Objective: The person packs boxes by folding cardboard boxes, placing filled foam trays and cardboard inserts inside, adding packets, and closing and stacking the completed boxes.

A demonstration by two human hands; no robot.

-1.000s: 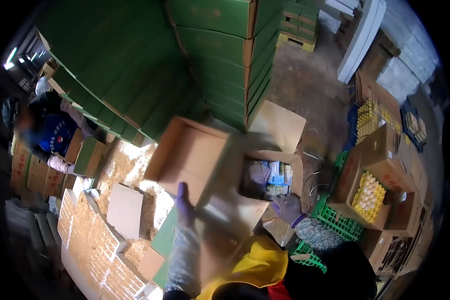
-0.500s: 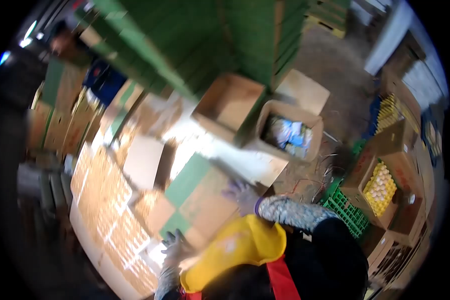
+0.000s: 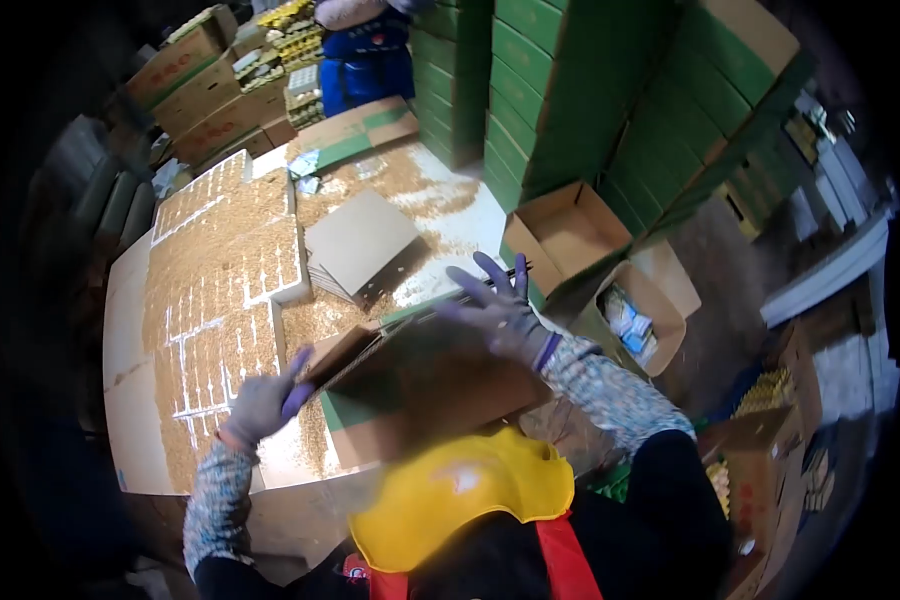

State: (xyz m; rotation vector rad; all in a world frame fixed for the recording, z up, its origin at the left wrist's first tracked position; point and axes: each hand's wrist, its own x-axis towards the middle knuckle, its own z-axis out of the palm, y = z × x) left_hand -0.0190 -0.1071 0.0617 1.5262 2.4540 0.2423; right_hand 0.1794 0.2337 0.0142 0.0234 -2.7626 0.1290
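A green and brown cardboard carton (image 3: 435,385), blurred by motion, stands tilted in front of my yellow apron bib. At its left end, the corner of a raised flap (image 3: 342,354) sits between the thumb and fingers of my left hand (image 3: 260,405). My right hand (image 3: 505,322) is spread at the carton's upper right edge, its fingers stretched out and pointing away from me. Both hands wear greyish-purple gloves. The carton's inside is mostly hidden from this angle.
Trays (image 3: 225,270) covered in tan grainy material fill the left of the table. Flat cardboard sheets (image 3: 362,240) lie beyond the carton. An open box (image 3: 575,235) and a box with packets (image 3: 630,330) stand right. Green cartons (image 3: 590,90) are stacked behind; a person (image 3: 365,65) stands farther back.
The carton has gone from lying with its patterned face up to standing tilted, with flaps raised. My left hand has moved to its left flap, my right to its upper edge. The view has swung.
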